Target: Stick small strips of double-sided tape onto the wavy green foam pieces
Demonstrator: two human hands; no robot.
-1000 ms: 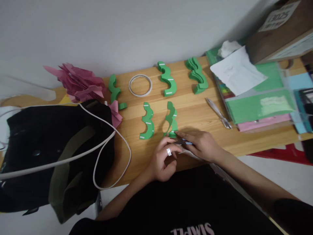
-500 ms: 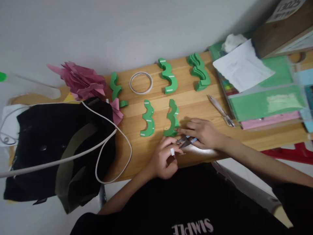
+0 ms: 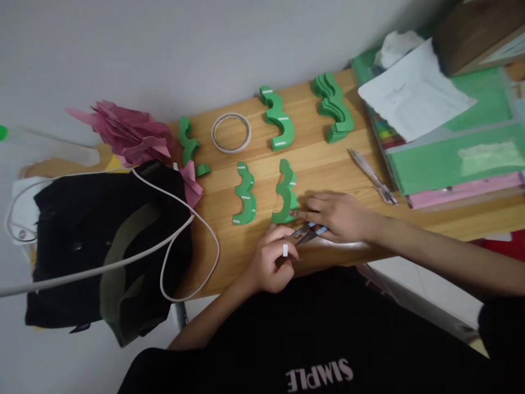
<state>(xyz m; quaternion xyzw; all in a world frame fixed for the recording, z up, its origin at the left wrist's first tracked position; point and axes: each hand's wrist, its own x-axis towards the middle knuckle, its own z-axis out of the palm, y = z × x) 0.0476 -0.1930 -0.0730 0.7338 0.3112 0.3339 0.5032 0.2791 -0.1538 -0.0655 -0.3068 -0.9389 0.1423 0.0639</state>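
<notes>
My right hand (image 3: 341,215) rests on the wooden desk (image 3: 324,164), closed around small scissors (image 3: 308,234) with a blue handle; its fingertips touch the lower end of a wavy green paper piece (image 3: 285,192). My left hand (image 3: 270,262) is curled near the desk's front edge, with a small white tape piece (image 3: 285,250) stuck on one finger. The scissor tips point toward that hand. A second wavy green piece (image 3: 245,194) lies just left of the first.
Farther back lie a tape roll (image 3: 231,132), more green pieces (image 3: 279,117), a green stack (image 3: 333,108) and a half-hidden one (image 3: 187,145). Tweezers (image 3: 372,177) lie right. Coloured paper sheets (image 3: 447,158), pink folded paper (image 3: 123,134) and a black bag (image 3: 102,241) flank the desk.
The green piece by my right hand, lifted and curled a second ago, now lies flat. My right hand moved slightly toward it. The view shifted a little.
</notes>
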